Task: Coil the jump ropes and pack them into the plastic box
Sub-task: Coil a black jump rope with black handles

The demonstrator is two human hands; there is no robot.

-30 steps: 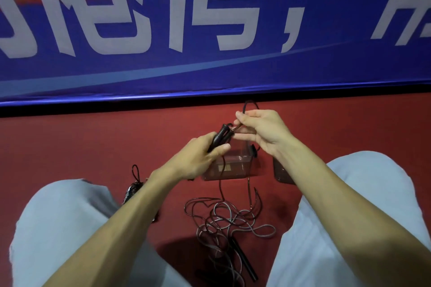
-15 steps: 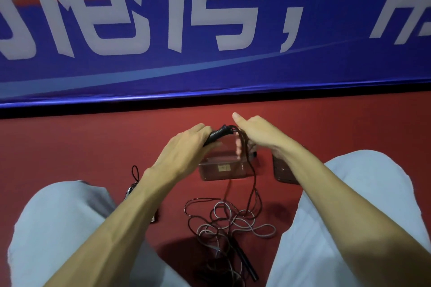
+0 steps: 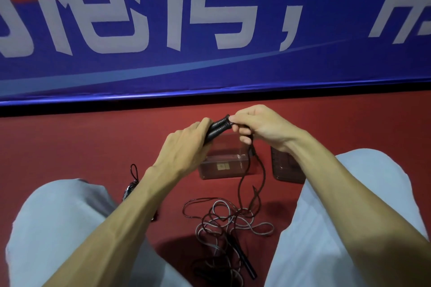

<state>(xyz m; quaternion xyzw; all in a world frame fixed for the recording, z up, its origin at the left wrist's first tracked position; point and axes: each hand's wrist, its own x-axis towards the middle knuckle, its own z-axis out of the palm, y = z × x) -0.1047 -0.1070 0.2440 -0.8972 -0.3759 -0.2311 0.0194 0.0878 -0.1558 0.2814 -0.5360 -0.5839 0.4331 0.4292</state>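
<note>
Above the plastic box [image 3: 224, 168], left hand [image 3: 184, 149] curls round both handles [image 3: 218, 127]; right hand [image 3: 261, 123] pinches the cord [image 3: 240, 186]: best wind snug, even turns

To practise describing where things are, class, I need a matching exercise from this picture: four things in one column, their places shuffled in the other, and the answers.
Things
1. black handles
2. plastic box
3. tangled ropes
4. small black looped item

Places
A. on the floor beside the left knee
B. gripped by the left hand, pinched by the right hand
C. heaped loose on the floor between the knees
D. on the floor beyond the knees, under the hands

Pairs: 1-B, 2-D, 3-C, 4-A
</note>
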